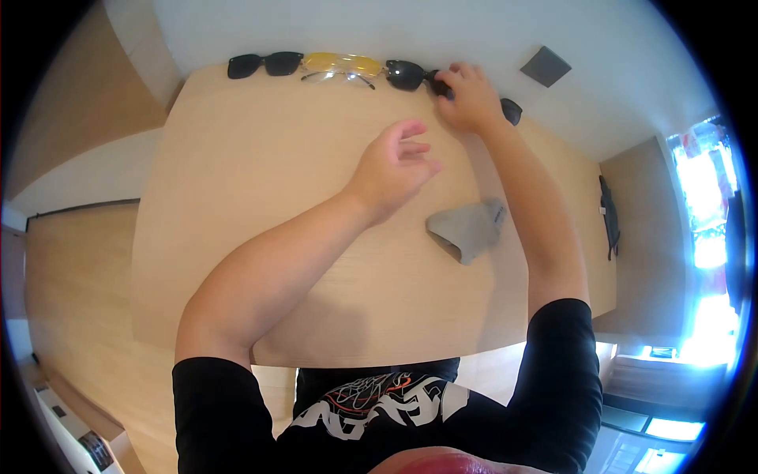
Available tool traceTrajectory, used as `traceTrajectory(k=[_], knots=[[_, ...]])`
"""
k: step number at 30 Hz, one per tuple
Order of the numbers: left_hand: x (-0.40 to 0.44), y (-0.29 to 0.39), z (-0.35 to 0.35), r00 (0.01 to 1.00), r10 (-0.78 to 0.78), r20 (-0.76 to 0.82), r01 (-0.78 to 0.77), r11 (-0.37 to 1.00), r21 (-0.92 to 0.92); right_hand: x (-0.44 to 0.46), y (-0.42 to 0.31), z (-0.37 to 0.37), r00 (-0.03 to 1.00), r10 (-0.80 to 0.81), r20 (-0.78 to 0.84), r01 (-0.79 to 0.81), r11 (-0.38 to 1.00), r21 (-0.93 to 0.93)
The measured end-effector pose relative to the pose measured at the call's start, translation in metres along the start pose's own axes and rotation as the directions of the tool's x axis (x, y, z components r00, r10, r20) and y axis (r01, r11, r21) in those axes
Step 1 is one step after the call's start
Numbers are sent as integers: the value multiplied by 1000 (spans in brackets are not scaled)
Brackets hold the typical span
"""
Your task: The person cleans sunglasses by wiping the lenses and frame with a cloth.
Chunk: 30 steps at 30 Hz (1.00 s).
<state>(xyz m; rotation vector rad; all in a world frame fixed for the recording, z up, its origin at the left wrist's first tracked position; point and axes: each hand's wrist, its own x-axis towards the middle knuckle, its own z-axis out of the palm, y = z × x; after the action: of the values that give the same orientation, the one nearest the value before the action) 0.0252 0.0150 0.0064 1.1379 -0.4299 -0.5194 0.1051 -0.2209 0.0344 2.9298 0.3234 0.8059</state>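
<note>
My right hand [471, 99] reaches to the far edge of the table, its fingers closed on one lens of a pair of dark sunglasses [405, 75]. Just right of that hand, another dark lens [512, 111] shows, partly hidden by my wrist. My left hand [397, 164] hovers over the middle of the table, fingers loosely bent and apart, with nothing in it. Left along the same edge lie yellow-tinted glasses [343, 63] and another pair of dark sunglasses [265, 65]. A grey cloth pouch [466, 229] lies flat between my forearms.
The light wooden table [237, 182] stands against a white wall [355, 24] with a dark square plate [545, 66] on it. A dark strap-like item [609, 217] is at the table's right edge. Bright windows [707, 229] are at the far right.
</note>
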Motion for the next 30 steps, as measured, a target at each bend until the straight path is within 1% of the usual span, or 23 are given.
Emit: traceTrajectory(k=[1,4,7,9,13,15,19,22,25,28,30], knots=[[0,-1,1,1000,0,0,0,1000,1,-1,8,3,997,-12,-82,14,999,30],[-1,-1,1,1000,16,1,-16,1000,23,-9,47,0,977,211,-24,-212,976,-49],[-2,-2,3,999,40,15,-41,996,75,-30,65,-4,933,358,31,-342,911,-231],[-3,0,4,999,47,19,-49,993,111,-46,74,2,944,329,25,-314,919,-238],[-2,-3,3,997,61,36,-64,992,105,-57,79,5,951,308,10,-300,933,-202],[-2,-1,3,998,49,48,-53,994,93,-56,70,-10,920,375,117,-337,907,-253],[0,-5,0,996,66,62,-73,990,119,-51,68,-21,817,498,290,-402,854,-332],[1,-8,-4,996,54,74,-65,987,150,-51,74,-21,732,522,437,-515,845,-146],[2,-9,-4,995,61,81,-72,986,147,-54,59,-36,758,515,400,-525,846,-95],[3,-9,-6,994,54,96,-69,985,161,-54,36,-58,755,539,373,-605,793,80],[4,-7,-5,993,47,109,-67,979,192,-59,20,-65,761,571,307,-648,680,342]])
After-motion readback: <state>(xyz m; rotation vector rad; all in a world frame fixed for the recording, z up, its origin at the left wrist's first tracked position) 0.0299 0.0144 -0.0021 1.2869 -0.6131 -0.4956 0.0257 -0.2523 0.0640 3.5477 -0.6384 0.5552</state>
